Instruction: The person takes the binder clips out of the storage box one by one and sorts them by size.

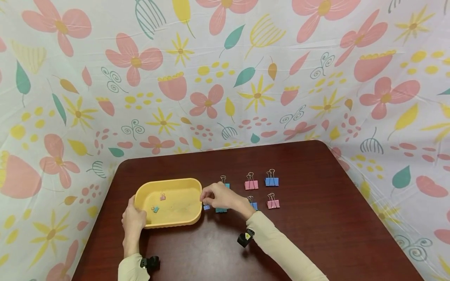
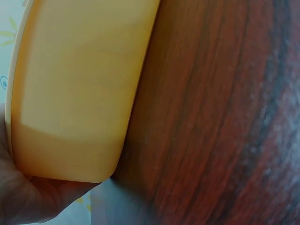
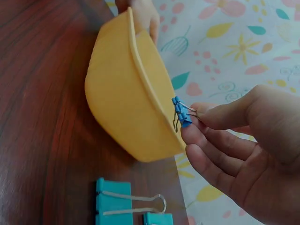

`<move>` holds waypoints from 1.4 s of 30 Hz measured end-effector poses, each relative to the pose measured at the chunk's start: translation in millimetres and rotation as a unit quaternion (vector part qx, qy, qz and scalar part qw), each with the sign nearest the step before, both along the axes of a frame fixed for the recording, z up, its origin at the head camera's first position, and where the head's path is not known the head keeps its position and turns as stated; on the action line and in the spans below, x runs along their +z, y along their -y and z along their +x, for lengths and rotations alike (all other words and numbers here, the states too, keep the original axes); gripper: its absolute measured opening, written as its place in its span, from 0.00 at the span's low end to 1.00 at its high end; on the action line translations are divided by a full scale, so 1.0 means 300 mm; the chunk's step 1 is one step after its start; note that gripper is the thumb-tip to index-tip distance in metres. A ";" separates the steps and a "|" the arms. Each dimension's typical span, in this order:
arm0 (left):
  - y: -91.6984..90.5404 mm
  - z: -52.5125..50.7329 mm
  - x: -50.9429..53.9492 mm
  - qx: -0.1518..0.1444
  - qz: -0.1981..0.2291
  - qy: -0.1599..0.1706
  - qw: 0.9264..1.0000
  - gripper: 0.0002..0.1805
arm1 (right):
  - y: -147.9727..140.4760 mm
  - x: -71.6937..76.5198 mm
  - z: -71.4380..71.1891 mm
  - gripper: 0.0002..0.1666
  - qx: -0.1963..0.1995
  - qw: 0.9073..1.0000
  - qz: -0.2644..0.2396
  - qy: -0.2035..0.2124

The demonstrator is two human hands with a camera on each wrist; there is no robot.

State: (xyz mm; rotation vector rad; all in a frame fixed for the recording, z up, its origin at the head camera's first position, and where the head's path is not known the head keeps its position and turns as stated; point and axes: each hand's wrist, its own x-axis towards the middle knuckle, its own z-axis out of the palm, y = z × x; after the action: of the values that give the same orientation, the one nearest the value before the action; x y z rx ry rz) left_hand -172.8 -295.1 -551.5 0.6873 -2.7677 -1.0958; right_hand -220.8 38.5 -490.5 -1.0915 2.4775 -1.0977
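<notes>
My left hand [image 1: 133, 216] grips the left end of a yellow plastic basin [image 1: 168, 223]. In the left wrist view, part of that hand [image 2: 28, 197] shows at the basin's wall [image 2: 84, 103]. Inside the basin lie a small pink binder clip [image 1: 162, 197] and a small teal binder clip [image 1: 155, 209]. My right hand [image 1: 221, 196] is beside the basin's right end. In the right wrist view, its thumb and finger pinch a small blue binder clip [image 3: 183, 112] by a wire handle, close to the rim.
Larger binder clips stand right of the basin: teal [image 1: 221, 210], blue [image 1: 272, 182] and pink [image 1: 251, 184], with another pink one [image 1: 273, 203] nearer. My right hand and forearm partly cover some. The dark wooden table [image 1: 309, 234] meets a flowered cloth [image 1: 225, 78] behind.
</notes>
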 end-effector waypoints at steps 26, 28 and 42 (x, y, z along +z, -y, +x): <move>-0.001 0.001 0.008 0.002 0.005 0.013 1.000 0.36 | -0.130 -0.133 0.108 0.09 -0.005 0.994 0.103 0.038; -0.003 0.002 0.008 0.002 0.006 0.015 1.000 0.36 | -0.134 -0.140 0.110 0.09 -0.006 0.994 0.102 0.038; -0.007 0.002 0.013 0.001 0.007 0.012 1.000 0.35 | -0.133 -0.159 0.113 0.08 -0.020 0.996 0.078 0.032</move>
State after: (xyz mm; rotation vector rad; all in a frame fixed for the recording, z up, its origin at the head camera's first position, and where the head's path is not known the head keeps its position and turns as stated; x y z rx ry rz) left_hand -172.1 -293.0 -547.6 0.7090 -2.7815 -1.1141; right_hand -186.8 78.5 -538.2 -0.9511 2.4958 -0.9154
